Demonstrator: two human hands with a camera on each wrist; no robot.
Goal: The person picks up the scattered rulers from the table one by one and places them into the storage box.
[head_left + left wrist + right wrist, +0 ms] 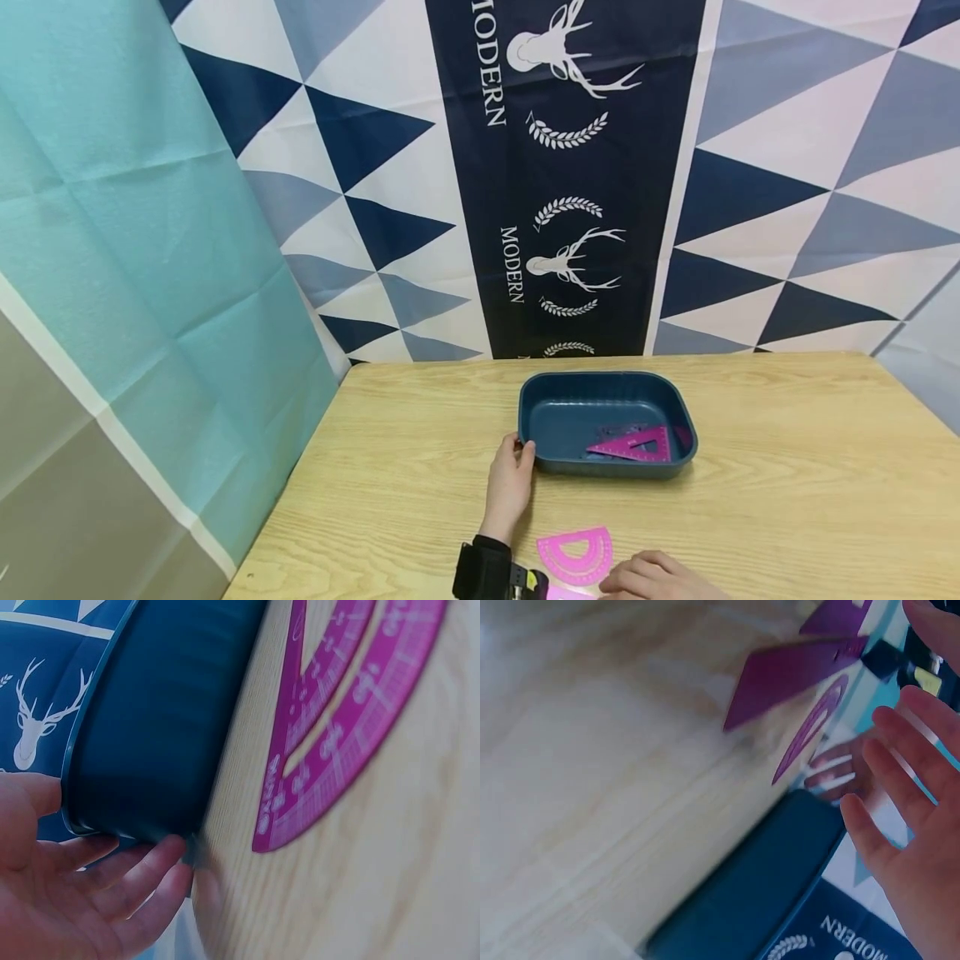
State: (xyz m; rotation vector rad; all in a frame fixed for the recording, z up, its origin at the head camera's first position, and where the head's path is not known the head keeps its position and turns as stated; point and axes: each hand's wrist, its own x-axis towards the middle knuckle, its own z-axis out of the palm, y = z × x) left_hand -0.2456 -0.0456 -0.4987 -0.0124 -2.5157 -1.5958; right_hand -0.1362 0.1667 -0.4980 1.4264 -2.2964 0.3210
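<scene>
A dark blue rectangular plastic bin (551, 463) stands on the table. My left hand (512, 483) holds its near left corner, thumb at the rim and fingers (154, 881) against the outer wall. Inside the bin lies a pink set square (611, 447). A pink protractor (551, 550) lies flat on the table in front of the bin, right of my left wrist. My right hand (651, 577) hovers beside the protractor, its fingers (896, 776) spread and holding nothing. In the right wrist view a flat pink straight-edged piece (787, 679) shows near the protractor.
The wooden table (787, 483) carries these things. Behind it hangs a patterned cloth (600, 183) with deer heads, and a turquoise cloth (187, 275) hangs along the left side. More pink plastic (566, 593) shows at the bottom edge of the head view.
</scene>
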